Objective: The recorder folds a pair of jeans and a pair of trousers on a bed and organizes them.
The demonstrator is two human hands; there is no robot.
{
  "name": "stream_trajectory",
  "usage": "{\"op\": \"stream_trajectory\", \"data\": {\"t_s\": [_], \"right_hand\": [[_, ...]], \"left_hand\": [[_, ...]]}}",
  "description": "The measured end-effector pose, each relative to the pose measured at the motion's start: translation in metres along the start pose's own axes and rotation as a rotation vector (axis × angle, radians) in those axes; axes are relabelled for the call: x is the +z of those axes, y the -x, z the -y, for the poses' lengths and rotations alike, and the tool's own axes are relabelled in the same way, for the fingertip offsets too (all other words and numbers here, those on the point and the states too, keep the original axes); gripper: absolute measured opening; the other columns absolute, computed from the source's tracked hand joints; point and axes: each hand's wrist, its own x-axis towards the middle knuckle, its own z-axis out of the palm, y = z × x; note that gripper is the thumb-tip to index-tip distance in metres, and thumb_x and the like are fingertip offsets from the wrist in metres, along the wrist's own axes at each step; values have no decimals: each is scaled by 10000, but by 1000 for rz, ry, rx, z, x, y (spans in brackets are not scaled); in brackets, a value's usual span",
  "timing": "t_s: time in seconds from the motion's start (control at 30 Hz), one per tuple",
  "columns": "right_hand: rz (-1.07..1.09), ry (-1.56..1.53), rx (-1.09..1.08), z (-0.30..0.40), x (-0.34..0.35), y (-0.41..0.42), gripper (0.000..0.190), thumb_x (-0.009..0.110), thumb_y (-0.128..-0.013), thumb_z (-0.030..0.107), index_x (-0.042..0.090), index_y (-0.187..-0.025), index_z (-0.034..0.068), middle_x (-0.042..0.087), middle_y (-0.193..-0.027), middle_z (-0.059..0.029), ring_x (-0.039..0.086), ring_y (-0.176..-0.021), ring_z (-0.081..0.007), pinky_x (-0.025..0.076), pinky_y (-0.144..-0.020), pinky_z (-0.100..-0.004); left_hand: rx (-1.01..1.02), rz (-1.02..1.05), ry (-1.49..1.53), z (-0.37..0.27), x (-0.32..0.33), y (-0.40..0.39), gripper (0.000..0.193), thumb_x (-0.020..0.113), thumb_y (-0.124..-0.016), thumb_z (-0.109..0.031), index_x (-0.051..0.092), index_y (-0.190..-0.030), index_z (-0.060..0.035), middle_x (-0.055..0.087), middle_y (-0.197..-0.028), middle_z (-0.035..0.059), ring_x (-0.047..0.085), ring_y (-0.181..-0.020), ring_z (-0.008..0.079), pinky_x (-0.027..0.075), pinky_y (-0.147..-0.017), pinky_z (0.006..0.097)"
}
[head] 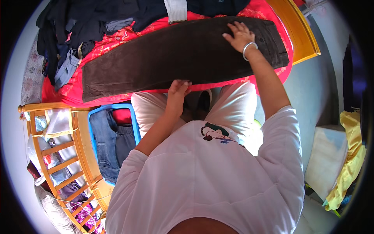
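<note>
Dark brown trousers (175, 55), folded lengthwise, lie flat across a red patterned bedcover (114, 44). Their waistband is at the right, the hems at the left. My right hand (242, 36), with a silver bangle at its wrist, rests palm down near the waistband, its fingers apart and holding nothing. At the near long edge of the trousers is my left hand (178, 91), fingers partly curled. Whether it pinches the cloth there cannot be made out.
Dark clothes (87, 20) lie heaped along the far side and far left. A blue-rimmed basket (136, 122) with folded jeans (103, 146) stands by my left leg, near a wooden slatted rack (74, 146). At right are a wooden bed end (304, 35) and yellow cloth (349, 163).
</note>
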Motion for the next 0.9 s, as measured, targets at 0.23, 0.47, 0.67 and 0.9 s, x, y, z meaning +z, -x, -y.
{"op": "stream_trajectory", "data": {"t_s": [0.23, 0.47, 0.67, 0.9], "right_hand": [[162, -44, -4, 18, 14, 15, 713, 346, -806, 652, 259, -1380, 238, 141, -1468, -46, 87, -1358, -235, 79, -1062, -524], [204, -49, 8, 18, 16, 14, 719, 317, -811, 658, 225, -1392, 246, 107, -1476, -37, 55, -1362, -227, 52, -1066, -516], [186, -42, 7, 18, 19, 16, 715, 312, -813, 659, 229, -1391, 247, 110, -1475, -36, 62, -1362, -227, 52, -1065, -516], [149, -30, 3, 20, 19, 19, 699, 293, -822, 654, 234, -1389, 249, 125, -1472, -29, 73, -1360, -222, 39, -1067, -517]], "left_hand": [[23, 47, 206, -6, 31, -16, 169, 562, -822, -96, 537, -985, -63, 532, -1083, 53, 488, -1077, 145, 404, -758, 278], [-200, 93, -251, -7, 26, -20, 129, 625, -773, -153, 605, -797, -28, 603, -725, 16, 503, -560, 90, 373, -500, 221], [-204, 221, -379, 2, 21, 4, 240, 645, -789, -258, 614, -809, -21, 623, -813, 51, 500, -600, 102, 371, -533, 233], [-144, 12, -11, 29, 25, 15, 322, 627, -812, -337, 605, -838, -17, 604, -817, 40, 523, -630, 98, 411, -575, 224]]}}
